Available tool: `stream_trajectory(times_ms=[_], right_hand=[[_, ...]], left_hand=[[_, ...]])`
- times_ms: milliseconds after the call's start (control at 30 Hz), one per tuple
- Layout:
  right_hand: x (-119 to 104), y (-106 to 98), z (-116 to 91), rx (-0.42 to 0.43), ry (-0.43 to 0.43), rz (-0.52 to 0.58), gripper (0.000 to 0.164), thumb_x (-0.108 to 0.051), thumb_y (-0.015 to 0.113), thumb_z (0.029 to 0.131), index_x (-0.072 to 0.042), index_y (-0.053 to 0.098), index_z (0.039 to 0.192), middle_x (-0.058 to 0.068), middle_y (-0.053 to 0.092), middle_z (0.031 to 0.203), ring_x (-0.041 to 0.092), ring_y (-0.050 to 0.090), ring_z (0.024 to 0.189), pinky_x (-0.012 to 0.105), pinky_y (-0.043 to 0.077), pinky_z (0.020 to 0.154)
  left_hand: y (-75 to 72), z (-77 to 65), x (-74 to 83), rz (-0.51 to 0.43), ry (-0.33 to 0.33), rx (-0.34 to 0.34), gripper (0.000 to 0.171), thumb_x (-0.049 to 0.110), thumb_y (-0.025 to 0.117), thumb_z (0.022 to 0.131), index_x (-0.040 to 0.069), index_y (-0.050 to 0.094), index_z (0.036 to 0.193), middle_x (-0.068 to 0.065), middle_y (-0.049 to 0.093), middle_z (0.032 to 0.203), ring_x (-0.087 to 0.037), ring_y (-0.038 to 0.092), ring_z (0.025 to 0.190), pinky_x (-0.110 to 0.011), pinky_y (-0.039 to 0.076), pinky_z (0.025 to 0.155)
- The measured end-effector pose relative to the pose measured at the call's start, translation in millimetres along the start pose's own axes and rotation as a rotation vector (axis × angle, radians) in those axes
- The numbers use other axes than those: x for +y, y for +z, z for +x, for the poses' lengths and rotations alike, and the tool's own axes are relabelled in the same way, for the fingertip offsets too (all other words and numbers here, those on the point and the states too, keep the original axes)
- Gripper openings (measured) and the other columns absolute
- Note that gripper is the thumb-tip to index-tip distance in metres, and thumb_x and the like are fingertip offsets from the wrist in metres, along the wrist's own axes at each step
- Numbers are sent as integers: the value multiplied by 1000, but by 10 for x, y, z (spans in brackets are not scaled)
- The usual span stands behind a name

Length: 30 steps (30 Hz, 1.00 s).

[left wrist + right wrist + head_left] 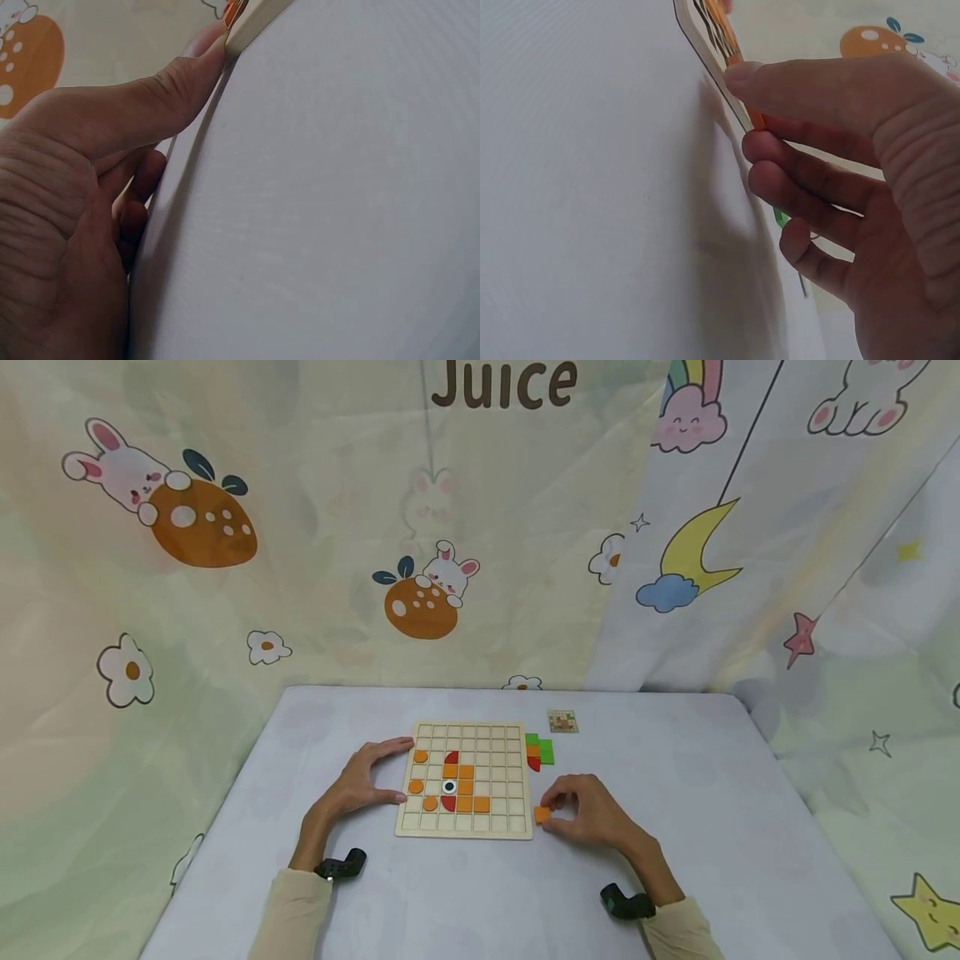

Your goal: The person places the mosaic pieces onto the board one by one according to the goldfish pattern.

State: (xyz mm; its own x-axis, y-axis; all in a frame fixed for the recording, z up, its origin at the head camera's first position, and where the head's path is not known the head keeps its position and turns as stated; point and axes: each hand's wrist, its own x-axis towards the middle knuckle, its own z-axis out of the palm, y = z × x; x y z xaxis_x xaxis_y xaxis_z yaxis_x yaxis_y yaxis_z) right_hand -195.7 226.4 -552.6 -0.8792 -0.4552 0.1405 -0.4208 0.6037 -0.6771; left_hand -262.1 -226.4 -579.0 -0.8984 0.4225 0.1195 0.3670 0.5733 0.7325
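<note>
A wooden grid board [502, 824] lies on the table. On its left half stand orange squares [466, 787], orange circles [421, 757], red quarter-circle pieces [452, 758] and a white eye tile [449, 787]. At the board's left edge, my left hand [358, 783] touches it with thumb and forefinger spread apart. The left thumb [180, 86] meets the board's side in the left wrist view. Just beyond the right edge, my right hand [592, 810] pinches an orange square tile [542, 815] between thumb and fingers. In the right wrist view that tile [757, 120] is mostly hidden by fingers.
Green tiles [547, 752], an orange tile [533, 750] and a red quarter-circle tile [533, 764] lie against the board's right edge. A small pattern card [563, 721] lies farther back. Behind the white table [675, 752] hangs a printed cloth [322, 568].
</note>
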Motion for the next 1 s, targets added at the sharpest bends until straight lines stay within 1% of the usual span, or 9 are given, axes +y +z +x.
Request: stream_trajectory(times_ms=[267, 467, 600, 700, 833, 900, 1000], right_hand=[[-39, 8, 55, 58, -50, 22, 22, -16, 95, 82, -18, 85, 101, -9, 79, 91, 9, 65, 82, 23, 54, 75], [-60, 31, 127, 73, -72, 12, 23, -15, 97, 81, -19, 86, 100, -12, 78, 91, 6, 62, 82, 22, 51, 74], [-70, 49, 191, 83, -92, 23, 24, -18, 99, 80, -18, 86, 100, -11, 79, 91, 4, 60, 81, 22, 51, 73], [-86, 70, 235, 80, -90, 27, 24, -21, 98, 81, -17, 86, 101, -11, 79, 91, 3, 59, 82, 22, 50, 73], [-99, 108, 279, 89, -88, 29, 23, -19, 98, 82, -16, 86, 101, -10, 79, 92, 3, 57, 82, 21, 49, 73], [-105, 126, 301, 106, -109, 29, 24, -17, 98, 80, -14, 86, 100, -8, 80, 92, 4, 58, 81, 22, 49, 72], [-109, 158, 336, 125, -136, 29, 25, -15, 99, 79, -13, 85, 99, -6, 81, 92, 5, 59, 80, 22, 50, 71]], left_hand=[[1, -8, -2, -10, -14, -3, 95, 33, 100, 75, 18, 58, 160, -7, 52, 170, -41, 45, 156, -70, 33, 127], [-4, -8, -13, 1, 16, 10, 94, 34, 99, 76, 14, 58, 159, -12, 53, 169, -43, 47, 153, -72, 35, 124], [-10, 5, -18, 8, 30, 14, 94, 36, 98, 77, 12, 58, 158, -12, 53, 168, -44, 48, 152, -73, 36, 123], [-15, 12, -19, 11, 26, 11, 94, 36, 98, 77, 14, 58, 158, -12, 53, 169, -44, 48, 152, -73, 36, 123], [-18, 10, -12, -8, -2, -1, 95, 35, 99, 76, 16, 58, 159, -9, 52, 170, -42, 45, 154, -72, 34, 126], [-19, 7, -6, -18, -11, -4, 96, 35, 100, 75, 17, 58, 159, -8, 52, 170, -41, 45, 155, -71, 34, 126], [-14, 1, -1, -11, -7, -1, 96, 37, 100, 74, 17, 59, 159, -8, 53, 169, -41, 47, 154, -70, 35, 126]])
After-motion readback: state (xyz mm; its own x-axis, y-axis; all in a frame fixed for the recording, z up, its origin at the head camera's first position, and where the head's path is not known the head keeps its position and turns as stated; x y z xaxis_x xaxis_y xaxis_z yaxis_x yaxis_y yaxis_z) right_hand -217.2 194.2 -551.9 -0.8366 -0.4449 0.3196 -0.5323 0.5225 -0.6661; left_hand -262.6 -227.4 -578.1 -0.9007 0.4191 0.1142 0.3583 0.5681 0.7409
